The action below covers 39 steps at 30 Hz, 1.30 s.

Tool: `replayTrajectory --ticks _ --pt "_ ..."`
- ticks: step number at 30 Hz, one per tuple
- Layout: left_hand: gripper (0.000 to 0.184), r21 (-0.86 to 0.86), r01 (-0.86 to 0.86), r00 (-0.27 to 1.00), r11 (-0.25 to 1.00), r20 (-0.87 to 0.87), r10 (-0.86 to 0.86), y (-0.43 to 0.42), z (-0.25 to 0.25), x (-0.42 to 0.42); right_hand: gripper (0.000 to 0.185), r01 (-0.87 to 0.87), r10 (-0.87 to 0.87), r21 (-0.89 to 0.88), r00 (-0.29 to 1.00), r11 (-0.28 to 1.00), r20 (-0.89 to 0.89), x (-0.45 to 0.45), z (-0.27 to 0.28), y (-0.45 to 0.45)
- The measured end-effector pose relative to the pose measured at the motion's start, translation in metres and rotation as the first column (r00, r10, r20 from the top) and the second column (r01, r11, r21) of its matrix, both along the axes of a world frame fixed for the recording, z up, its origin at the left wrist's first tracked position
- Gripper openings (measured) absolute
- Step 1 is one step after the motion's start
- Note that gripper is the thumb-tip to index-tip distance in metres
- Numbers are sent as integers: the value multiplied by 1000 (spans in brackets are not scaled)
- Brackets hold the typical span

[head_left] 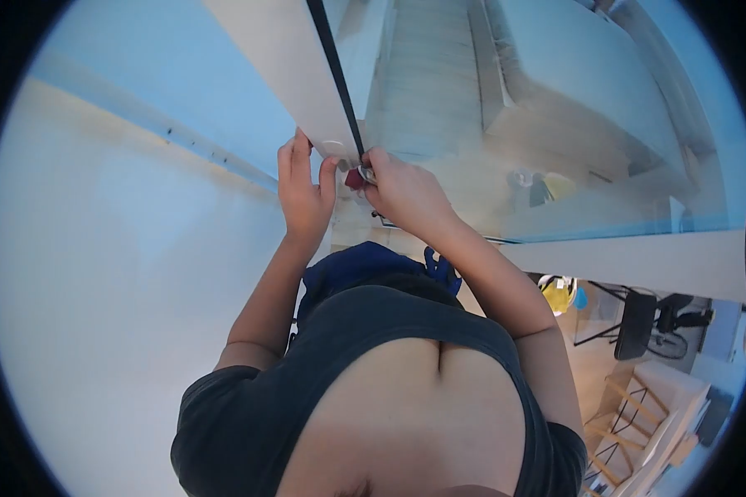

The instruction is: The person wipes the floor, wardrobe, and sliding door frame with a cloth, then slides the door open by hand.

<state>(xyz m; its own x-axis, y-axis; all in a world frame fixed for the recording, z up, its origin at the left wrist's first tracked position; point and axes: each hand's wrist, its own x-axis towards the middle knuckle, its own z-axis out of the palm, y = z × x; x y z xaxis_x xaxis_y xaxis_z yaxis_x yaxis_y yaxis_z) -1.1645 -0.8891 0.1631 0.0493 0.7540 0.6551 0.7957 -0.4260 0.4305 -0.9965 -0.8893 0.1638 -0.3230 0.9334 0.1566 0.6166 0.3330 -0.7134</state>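
A white upright panel (265,54) with a black strip (337,79) along its edge stands in front of me. My left hand (305,195) is at the panel's lower left edge, fingers pointing up and thumb apart from them. Its thumb is beside a small silver fitting (344,165). On the other side of the strip my right hand (410,192) is closed, fingertips pinched at the panel's edge around a small metallic piece (368,175). Most of that piece is hidden. A small dark red object (354,179) shows between the hands; its kind is unclear.
A large glass pane (439,99) fills the upper right, with a pale bulky piece of furniture (580,83) seen in it. A white wall (124,273) is on my left. At lower right are a black folding chair (636,325), a yellow item (558,294) and a wooden frame (634,422).
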Motion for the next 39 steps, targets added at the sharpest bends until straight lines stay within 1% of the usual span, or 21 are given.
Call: replayTrajectory --ticks 3,7,9,10,12,13,15,16,19,21,22,24,25,27,28,30,32,33,35,37,39 --pt "51 -22 -89 992 996 88 91 -11 26 7 32 -91 91 -45 996 995 -21 3 21 -3" --pt "53 51 -204 979 978 37 202 -20 48 0 36 -196 196 -66 981 978 -4 -3 41 -2" --pt "58 218 -354 898 909 -191 396 -23 56 -6 38 -228 228 -56 974 972 -2 -6 44 -2" --pt "58 230 -359 894 905 -193 404 -28 60 -3 39 -247 248 -25 969 969 14 -6 44 -2" --pt "64 291 -476 766 830 -327 554 -35 73 5 40 -267 267 28 963 963 22 -3 53 1" --pt "64 303 -478 760 824 -328 562 -35 77 6 39 -280 280 20 960 960 16 -1 58 -1" --pt "66 288 -435 836 853 -222 501 -38 83 6 39 -301 301 16 953 953 9 2 66 -5" --pt "66 295 -441 830 848 -225 510 -40 88 8 39 -298 298 43 954 954 -8 3 69 -6" --pt "65 360 -444 792 820 -270 547 -52 107 15 37 -326 329 71 944 943 -23 10 87 -17" --pt "63 429 -477 693 767 -353 629 -60 116 22 36 -354 356 70 935 933 -17 13 96 -23" --pt "63 433 -484 687 760 -350 636 -65 114 20 37 -349 352 91 936 933 -23 12 96 -25" --pt "72 586 -254 611 769 -519 598 -75 109 21 38 -350 356 122 934 929 -28 13 103 -27" --pt "72 587 -263 604 765 -518 605 -77 113 23 37 -344 349 126 937 930 -19 15 106 -30" --pt "85 534 -411 748 739 -267 608 -80 128 32 37 -342 346 132 938 931 -12 23 116 -39" --pt "85 531 -419 745 736 -262 613 -82 135 29 41 -323 325 106 946 941 -5 22 122 -42" --pt "93 593 -344 718 728 -334 611 -81 142 16 45 -302 302 81 953 950 10 14 131 -44" --pt "93 592 -383 683 709 -335 649 -85 145 26 44 -319 316 36 946 947 78 30 142 -47" --pt "93 591 -413 646 693 -346 681 -86 147 35 44 -303 299 32 951 953 82 38 141 -49" --pt "95 605 -405 661 685 -324 677 -83 139 17 44 -307 304 134 952 942 43 17 120 -48" --pt "97 620 -403 670 673 -301 678 -71 117 -13 43 -298 291 118 954 947 68 -14 103 -42" --pt "100 665 -435 598 607 -290 747 -67 109 -13 42 -305 296 111 951 946 87 -17 98 -40"
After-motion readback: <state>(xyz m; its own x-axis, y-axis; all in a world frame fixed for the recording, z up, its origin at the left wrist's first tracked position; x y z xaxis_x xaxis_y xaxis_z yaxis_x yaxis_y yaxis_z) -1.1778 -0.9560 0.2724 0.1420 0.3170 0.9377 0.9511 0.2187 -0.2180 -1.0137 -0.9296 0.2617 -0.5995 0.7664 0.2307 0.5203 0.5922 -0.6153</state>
